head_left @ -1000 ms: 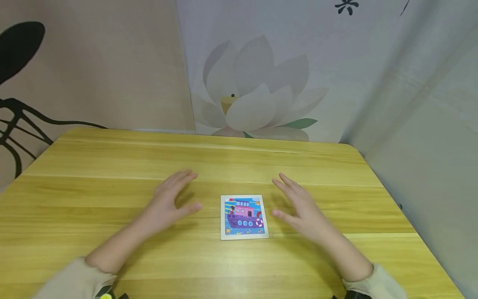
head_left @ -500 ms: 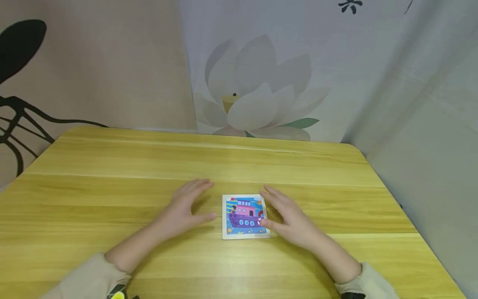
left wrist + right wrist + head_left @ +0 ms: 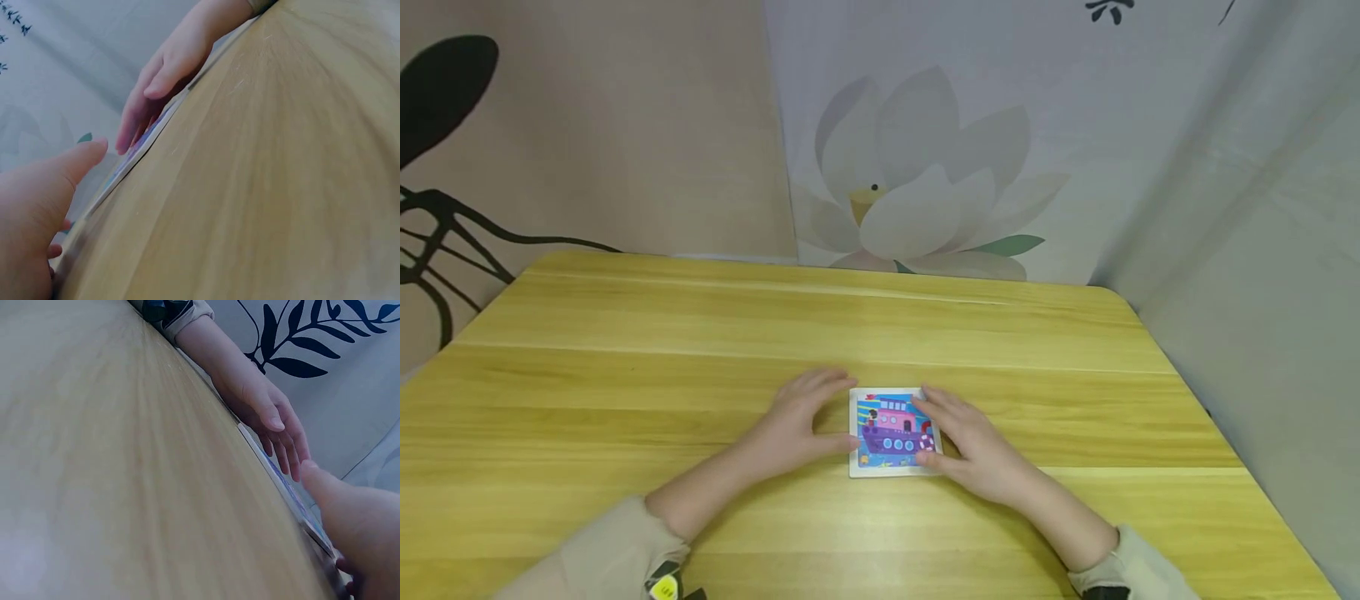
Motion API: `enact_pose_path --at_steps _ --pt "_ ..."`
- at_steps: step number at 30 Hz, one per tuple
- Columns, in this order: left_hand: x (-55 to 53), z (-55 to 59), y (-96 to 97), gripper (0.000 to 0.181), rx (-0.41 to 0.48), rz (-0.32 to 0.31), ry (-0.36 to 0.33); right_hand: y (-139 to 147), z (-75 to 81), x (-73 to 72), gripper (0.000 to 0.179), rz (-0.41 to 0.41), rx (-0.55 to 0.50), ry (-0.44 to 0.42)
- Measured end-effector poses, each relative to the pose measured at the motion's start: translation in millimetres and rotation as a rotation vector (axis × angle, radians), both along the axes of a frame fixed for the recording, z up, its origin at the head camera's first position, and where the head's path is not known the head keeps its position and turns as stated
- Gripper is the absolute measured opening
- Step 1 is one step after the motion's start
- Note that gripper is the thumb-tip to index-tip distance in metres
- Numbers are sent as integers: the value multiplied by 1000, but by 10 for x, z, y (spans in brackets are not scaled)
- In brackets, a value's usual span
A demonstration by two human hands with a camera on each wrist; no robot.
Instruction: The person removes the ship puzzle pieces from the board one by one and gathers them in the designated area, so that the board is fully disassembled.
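A thin square picture board [image 3: 891,427] with a white border and a purple-and-pink boat on blue lies flat on the wooden table [image 3: 700,317]. My left hand [image 3: 796,429] is at its left edge, thumb and fingers spread apart, with the thumb tip right at the border. On the other side my right hand [image 3: 976,446] reaches over the right border, its thumb and fingertips overlapping the picture. Both hands hover low, fingers relaxed. In the left wrist view the board [image 3: 140,153] shows as a thin slab between the hands. Likewise the right wrist view has the board [image 3: 275,478] edge-on.
A pale curtain [image 3: 940,167] printed with a large lotus hangs behind the table's far edge. Black printed shapes [image 3: 445,225] appear on the cloth at the left. Grey cloth [image 3: 1262,250] runs along the right side.
Both hands have moved inward from either side of the board, the left to the right and the right to the left, down to its edges. The board lies where it was.
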State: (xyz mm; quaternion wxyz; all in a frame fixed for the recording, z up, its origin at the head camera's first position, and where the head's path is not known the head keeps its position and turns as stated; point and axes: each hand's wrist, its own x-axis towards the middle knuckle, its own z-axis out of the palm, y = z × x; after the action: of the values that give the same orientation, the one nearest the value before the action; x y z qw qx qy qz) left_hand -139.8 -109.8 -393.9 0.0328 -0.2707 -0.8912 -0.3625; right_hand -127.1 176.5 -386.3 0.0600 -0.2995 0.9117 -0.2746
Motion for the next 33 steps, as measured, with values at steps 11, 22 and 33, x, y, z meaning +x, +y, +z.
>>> enact_pose_path --at_steps 11,22,33 --pt "-16 -27 84 80 -102 24 23 1 -66 1 72 18 55 53" --pt "-18 -22 138 80 -180 46 36 -2 -57 15 72 16 72 77" --pt "-31 -13 221 65 -123 95 33 -1 -51 16 70 12 70 64"
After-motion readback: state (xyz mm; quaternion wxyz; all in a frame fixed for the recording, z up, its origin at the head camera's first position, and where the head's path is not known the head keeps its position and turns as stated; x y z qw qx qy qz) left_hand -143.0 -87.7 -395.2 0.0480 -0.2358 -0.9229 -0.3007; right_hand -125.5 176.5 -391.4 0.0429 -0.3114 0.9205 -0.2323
